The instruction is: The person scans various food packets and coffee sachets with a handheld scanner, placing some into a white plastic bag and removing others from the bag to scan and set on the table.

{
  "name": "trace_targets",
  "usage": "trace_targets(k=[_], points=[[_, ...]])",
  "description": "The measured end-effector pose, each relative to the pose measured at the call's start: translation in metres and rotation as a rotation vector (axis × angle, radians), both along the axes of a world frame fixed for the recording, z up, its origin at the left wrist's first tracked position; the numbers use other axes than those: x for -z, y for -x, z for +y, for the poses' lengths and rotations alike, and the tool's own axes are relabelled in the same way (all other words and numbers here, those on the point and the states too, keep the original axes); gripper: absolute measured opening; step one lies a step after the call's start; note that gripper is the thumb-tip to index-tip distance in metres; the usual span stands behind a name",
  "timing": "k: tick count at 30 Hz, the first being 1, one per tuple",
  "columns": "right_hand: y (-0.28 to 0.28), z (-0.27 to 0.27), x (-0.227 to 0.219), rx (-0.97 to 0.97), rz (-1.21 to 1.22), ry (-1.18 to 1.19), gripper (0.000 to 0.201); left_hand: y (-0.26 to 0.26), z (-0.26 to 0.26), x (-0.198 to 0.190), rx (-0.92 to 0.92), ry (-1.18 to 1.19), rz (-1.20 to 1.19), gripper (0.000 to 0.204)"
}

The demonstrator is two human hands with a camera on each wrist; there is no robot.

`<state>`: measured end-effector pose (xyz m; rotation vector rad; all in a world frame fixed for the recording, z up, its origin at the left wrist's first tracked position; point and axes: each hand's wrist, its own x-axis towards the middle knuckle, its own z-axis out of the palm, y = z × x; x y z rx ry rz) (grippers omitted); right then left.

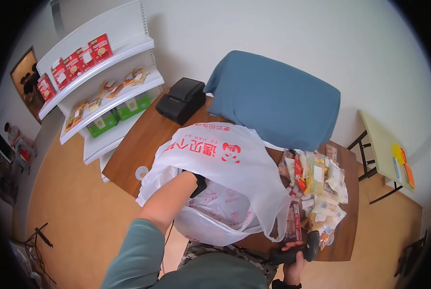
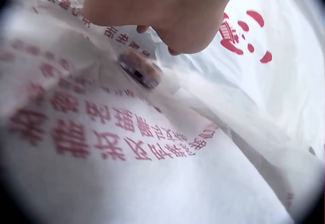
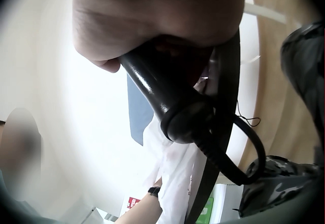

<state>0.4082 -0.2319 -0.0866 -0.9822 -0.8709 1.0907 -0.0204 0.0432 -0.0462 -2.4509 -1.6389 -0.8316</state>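
Note:
My left hand [image 2: 162, 10] reaches down into a big white plastic bag [image 1: 201, 154] with red lettering; in the head view the bag hides it past the black wristband. Below that hand in the left wrist view, a small wrapped item [image 2: 139, 69] lies on the printed plastic. The fingers are mostly hidden behind the palm, so I cannot tell whether they hold anything. At the table's front right edge, my right hand [image 1: 295, 265] grips a black handheld barcode scanner [image 1: 311, 246] by its handle. Its cable [image 3: 249, 168] loops from the handle's end.
Several packaged snacks [image 1: 316, 178] are heaped on the wooden table [image 1: 348, 231] right of the bag. Behind stand a black printer [image 1: 181, 100] and a blue cloth-covered object [image 1: 273, 96]. White shelves [image 1: 99, 58] with packages rise at left. A roll of tape [image 1: 141, 172] lies near the left edge.

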Motion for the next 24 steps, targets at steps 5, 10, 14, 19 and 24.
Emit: trace_targets(k=[5, 10, 14, 19, 24], points=[[-0.001, -0.003, 0.002, 0.007, -0.033, 0.003, 0.047, -0.031, 0.017, 0.001, 0.061, 0.061, -0.032, 0.034], [-0.006, -0.001, 0.007, -0.04, -0.028, -0.022, 0.048, -0.041, 0.016, 0.001, 0.064, 0.132, -0.057, 0.035], [-0.009, 0.001, 0.008, -0.068, -0.062, -0.029, 0.049, -0.04, 0.006, -0.003, 0.044, 0.187, -0.082, 0.036], [-0.01, 0.001, 0.007, -0.065, -0.079, -0.019, 0.049, -0.045, -0.012, -0.021, 0.032, 0.238, -0.11, 0.038], [-0.006, 0.002, 0.001, -0.045, -0.091, -0.006, 0.048, -0.052, -0.049, -0.033, 0.045, 0.352, -0.101, 0.039]])
